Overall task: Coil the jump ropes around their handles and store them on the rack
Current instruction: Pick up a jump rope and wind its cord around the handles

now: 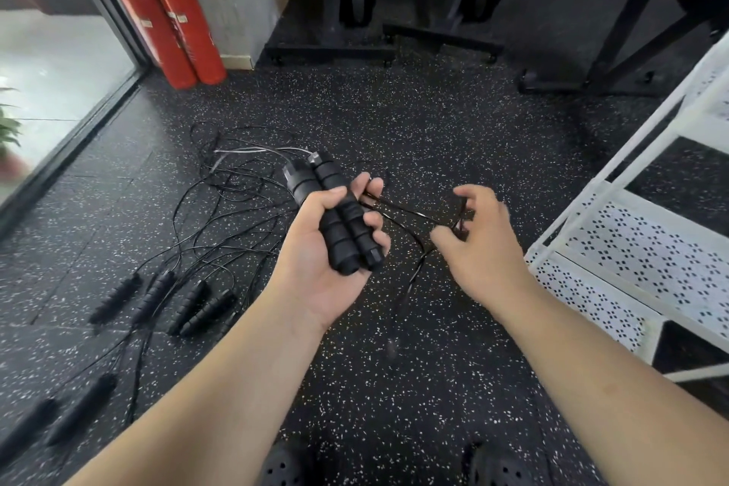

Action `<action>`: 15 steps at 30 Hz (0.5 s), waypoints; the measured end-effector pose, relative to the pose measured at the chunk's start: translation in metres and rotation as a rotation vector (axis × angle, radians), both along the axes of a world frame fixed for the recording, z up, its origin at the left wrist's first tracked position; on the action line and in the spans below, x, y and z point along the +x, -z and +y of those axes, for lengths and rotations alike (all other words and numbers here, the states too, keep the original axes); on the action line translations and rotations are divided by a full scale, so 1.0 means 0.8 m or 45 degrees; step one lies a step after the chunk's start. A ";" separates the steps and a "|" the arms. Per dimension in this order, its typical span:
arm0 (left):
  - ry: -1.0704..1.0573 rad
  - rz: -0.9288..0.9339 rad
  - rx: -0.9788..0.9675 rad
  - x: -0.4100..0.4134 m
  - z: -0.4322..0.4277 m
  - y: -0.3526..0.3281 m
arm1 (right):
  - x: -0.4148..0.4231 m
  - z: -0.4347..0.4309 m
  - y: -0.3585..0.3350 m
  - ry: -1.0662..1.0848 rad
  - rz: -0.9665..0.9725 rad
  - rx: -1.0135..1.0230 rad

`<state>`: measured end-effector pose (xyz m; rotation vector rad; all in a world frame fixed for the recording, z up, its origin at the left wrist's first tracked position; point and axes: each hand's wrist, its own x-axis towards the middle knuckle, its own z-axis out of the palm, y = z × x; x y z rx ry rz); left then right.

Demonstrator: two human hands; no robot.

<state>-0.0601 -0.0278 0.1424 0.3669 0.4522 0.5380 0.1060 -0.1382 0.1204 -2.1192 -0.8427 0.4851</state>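
My left hand (323, 245) grips two black foam jump-rope handles (335, 209) side by side, their grey caps pointing away from me. A thin black cord (410, 211) runs from the handles across to my right hand (479, 245), which pinches a loop of it between thumb and fingers. More of that cord hangs down toward the floor below my hands. To the left on the floor lie several more black handles (157, 298) with tangled cords (221, 185). The white perforated rack (647, 249) stands at the right.
Two red fire extinguishers (173, 24) lean by the wall at the back left, next to a glass door. Black exercise machine bases (355, 43) stand along the back wall. The floor is black speckled rubber. My dark shoes (288, 466) show at the bottom edge.
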 end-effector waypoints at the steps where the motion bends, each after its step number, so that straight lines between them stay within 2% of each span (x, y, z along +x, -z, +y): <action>1: -0.004 -0.005 -0.004 0.000 0.001 -0.001 | -0.001 0.000 0.001 0.062 0.022 0.012; 3: -0.029 -0.020 -0.020 -0.002 0.005 -0.001 | 0.001 0.002 0.003 0.125 0.173 0.049; 7: -0.123 -0.009 -0.081 -0.007 0.017 0.001 | -0.010 0.008 0.000 0.168 0.878 0.258; 13: -0.232 0.046 -0.124 -0.010 0.024 0.001 | -0.025 0.013 -0.001 0.225 1.203 0.449; 15: -0.203 0.048 -0.118 -0.008 0.018 0.001 | -0.027 0.014 0.000 0.248 1.196 0.516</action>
